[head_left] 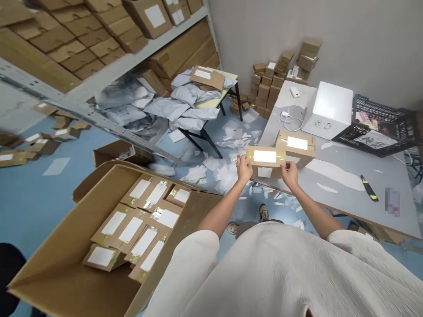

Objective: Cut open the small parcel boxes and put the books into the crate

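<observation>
A small taped cardboard box [275, 169] with a white label on top is gripped at both ends in front of me. My left hand [244, 169] is closed on its left end, and my right hand [290, 175] pinches the right end. Just behind it, a second labelled cardboard box [309, 155] stands on the grey table [343, 202]. Whether the held box rests on the table edge or hangs in front of it, I cannot tell. To my left stands a large open carton [62, 222] with several labelled boxes [128, 229] packed inside.
On the table are a utility knife [369, 188], a white box [332, 108], a black crate [383, 147] and a white cable [292, 121]. Grey mailer bags [194, 97] cover a small table. Paper scraps [218, 176] litter the blue floor. Metal shelving [142, 55] holds cartons.
</observation>
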Demonstrator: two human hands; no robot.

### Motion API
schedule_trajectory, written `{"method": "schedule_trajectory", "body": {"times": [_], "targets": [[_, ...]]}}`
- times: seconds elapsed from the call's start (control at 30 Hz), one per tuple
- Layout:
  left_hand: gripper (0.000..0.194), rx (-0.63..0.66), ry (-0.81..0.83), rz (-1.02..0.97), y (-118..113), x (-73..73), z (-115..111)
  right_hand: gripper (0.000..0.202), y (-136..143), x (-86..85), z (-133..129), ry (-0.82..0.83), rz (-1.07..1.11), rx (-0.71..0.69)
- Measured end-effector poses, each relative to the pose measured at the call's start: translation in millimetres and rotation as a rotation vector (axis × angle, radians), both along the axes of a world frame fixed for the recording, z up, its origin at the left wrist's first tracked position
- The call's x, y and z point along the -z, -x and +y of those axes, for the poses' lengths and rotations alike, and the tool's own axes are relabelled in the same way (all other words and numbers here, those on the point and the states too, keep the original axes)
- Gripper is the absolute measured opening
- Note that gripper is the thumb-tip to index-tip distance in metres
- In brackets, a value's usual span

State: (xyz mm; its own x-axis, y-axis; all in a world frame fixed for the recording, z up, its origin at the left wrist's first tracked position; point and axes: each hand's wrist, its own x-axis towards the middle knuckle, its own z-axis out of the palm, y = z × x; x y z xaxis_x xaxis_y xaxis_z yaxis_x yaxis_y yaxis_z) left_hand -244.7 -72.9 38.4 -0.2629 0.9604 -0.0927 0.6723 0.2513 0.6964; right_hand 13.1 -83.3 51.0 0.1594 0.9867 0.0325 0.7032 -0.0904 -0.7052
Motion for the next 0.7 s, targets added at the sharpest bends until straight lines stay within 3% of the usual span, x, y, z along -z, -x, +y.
{"method": "schedule_trajectory", "body": {"times": [0.2,0.4,0.53,0.7], "targets": [[0.057,0.043,-0.049,-0.213,-43.7,26.5,29.5,0.038,-53.7,29.6,13.7,-0.054,0.048,0.077],[0.043,0.018,-0.048,-0.412,-68.4,45.0,57.6,0.049,-86.0,45.4,13.3,-0.009,0.011,-0.029],[0.042,-0.04,-0.021,-0.433,-55.3,43.0,60.1,0.052,-76.8,43.7,16.9,-0.108,-0.083,-0.081],[0.035,-0.122,-0.064,-0.41,-4.6,30.7,37.0,0.046,-21.5,35.9,42.2,-0.144,-0.074,-0.279]]}}
